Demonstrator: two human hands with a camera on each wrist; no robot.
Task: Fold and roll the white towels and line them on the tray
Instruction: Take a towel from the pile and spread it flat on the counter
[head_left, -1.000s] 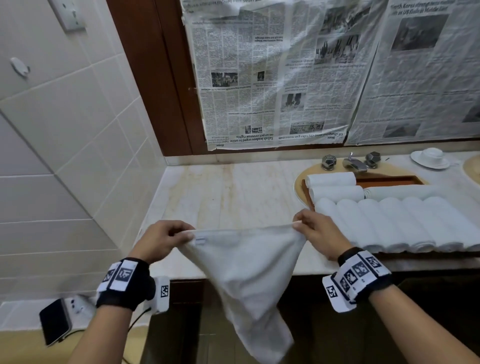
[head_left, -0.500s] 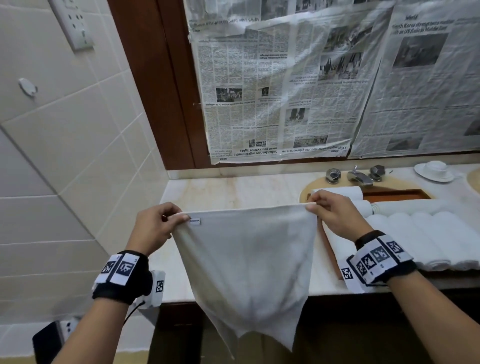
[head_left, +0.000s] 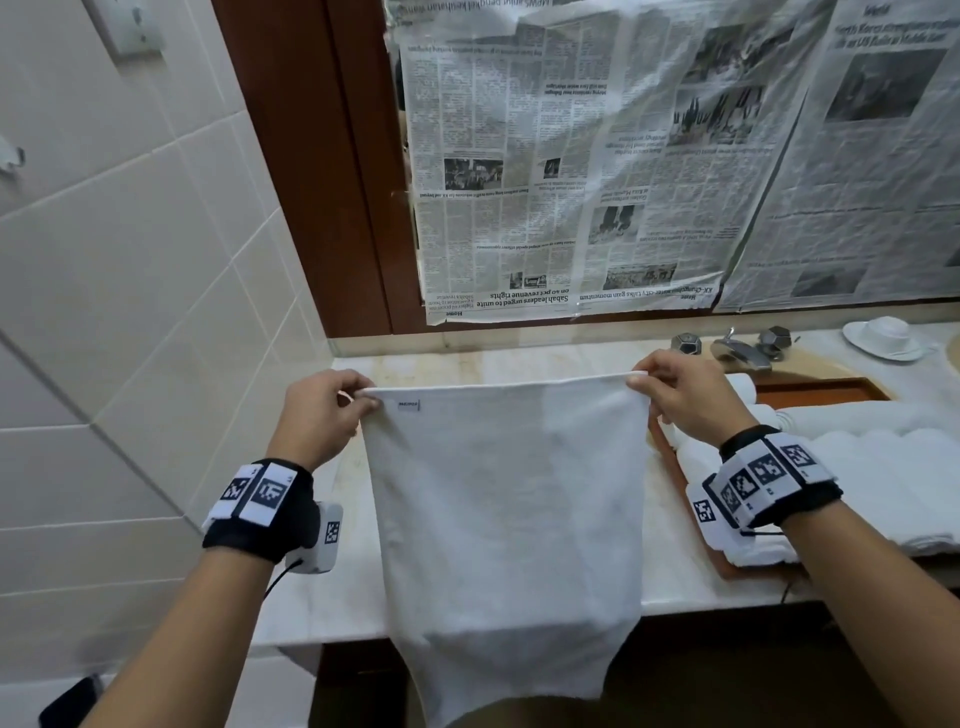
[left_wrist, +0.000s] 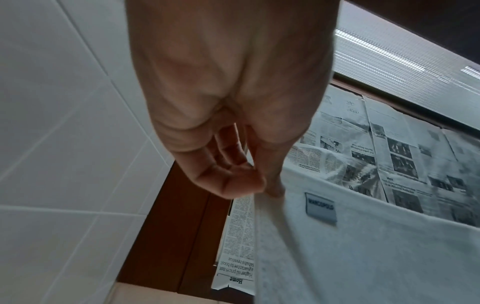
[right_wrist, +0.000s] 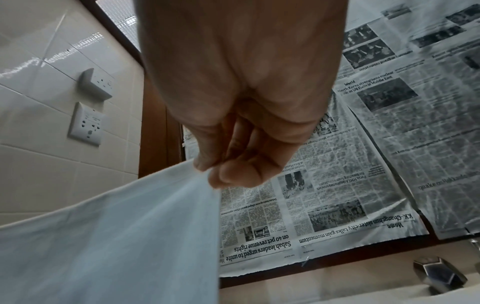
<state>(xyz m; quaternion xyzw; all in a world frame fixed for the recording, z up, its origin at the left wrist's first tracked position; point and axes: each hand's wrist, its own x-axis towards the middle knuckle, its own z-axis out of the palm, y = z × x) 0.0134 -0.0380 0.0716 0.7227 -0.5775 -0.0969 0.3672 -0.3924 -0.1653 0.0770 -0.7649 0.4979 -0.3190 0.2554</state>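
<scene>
A white towel (head_left: 506, 509) hangs flat in front of me, its top edge pulled taut over the marble counter (head_left: 332, 597). My left hand (head_left: 358, 397) pinches its top left corner beside a small grey label (head_left: 409, 405). My right hand (head_left: 641, 382) pinches the top right corner. In the left wrist view the left hand (left_wrist: 262, 188) nips the towel (left_wrist: 363, 257) between thumb and finger. In the right wrist view the right hand (right_wrist: 211, 173) pinches the towel (right_wrist: 116, 246) corner. Several rolled white towels (head_left: 893, 483) lie in a row on the brown wooden tray (head_left: 826, 387) at the right.
A faucet (head_left: 737, 351) with two knobs stands behind the tray. A white cup and saucer (head_left: 885, 338) sits at the far right. Newspaper (head_left: 597, 171) covers the mirror; a tiled wall (head_left: 114, 312) with a socket closes the left. A phone (head_left: 70, 701) lies low left.
Both hands have risen and moved apart, so the towel, which sagged into a point, now hangs flat with a straight top edge.
</scene>
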